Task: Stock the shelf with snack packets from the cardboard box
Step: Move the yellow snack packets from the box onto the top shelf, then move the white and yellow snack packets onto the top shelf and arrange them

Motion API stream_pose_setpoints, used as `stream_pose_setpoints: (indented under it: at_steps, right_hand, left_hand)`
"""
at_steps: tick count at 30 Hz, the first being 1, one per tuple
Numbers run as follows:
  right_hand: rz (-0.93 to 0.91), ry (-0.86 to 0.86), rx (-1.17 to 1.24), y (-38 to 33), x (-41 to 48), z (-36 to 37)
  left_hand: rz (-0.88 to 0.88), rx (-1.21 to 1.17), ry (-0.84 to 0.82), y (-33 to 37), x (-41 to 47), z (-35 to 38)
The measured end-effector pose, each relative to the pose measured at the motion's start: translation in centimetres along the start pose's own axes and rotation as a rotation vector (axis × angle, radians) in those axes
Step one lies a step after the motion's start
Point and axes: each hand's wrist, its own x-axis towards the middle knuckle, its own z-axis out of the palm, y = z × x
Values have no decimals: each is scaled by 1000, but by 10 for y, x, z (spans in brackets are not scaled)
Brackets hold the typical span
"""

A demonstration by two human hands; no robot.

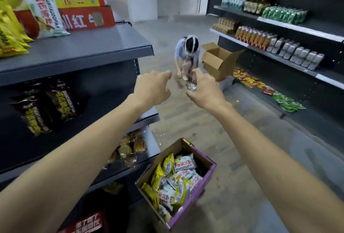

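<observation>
— Where is the person's left hand [151, 89]?
— It reaches out over the aisle, just past the end of the shelf [96, 50] on the left. Its fingers [163, 74] are loosely spread, the thumb apart, and they hold nothing.

— And the right hand [203, 90]?
— It is level with the left and near it. Its fingers [196, 72] curl downward. A small shiny packet [191, 86] shows at the thumb side, but it cannot be told whether the hand pinches it or it lies on the floor beyond.

— Where are the goods?
— The cardboard box [197, 193], purple on the outside, sits on the floor near the person, below the arms and beside the shelf's lower tiers. Yellow and white snack packets [183, 165] fill it in a loose heap.

— What is already on the shelf?
— Black packets [46, 106] lie on the middle tier, and a white packet [44, 13] leans on the top one.

— Anyone else?
— Far down the aisle another person [187, 52] crouches by an open brown box [217, 59].
</observation>
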Motion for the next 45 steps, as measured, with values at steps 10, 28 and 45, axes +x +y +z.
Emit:
stream_pose_setpoints:
  at_steps: [10, 28, 45]
  right_hand:
    - [302, -419, 12, 71, -40, 109]
    - [724, -724, 47, 169, -161, 361]
    - [846, -817, 131, 216, -127, 445]
  left_hand:
    - [57, -70, -383, 3, -21, 127]
    - [39, -367, -830, 4, -147, 407]
    - [27, -412, -760, 69, -127, 516]
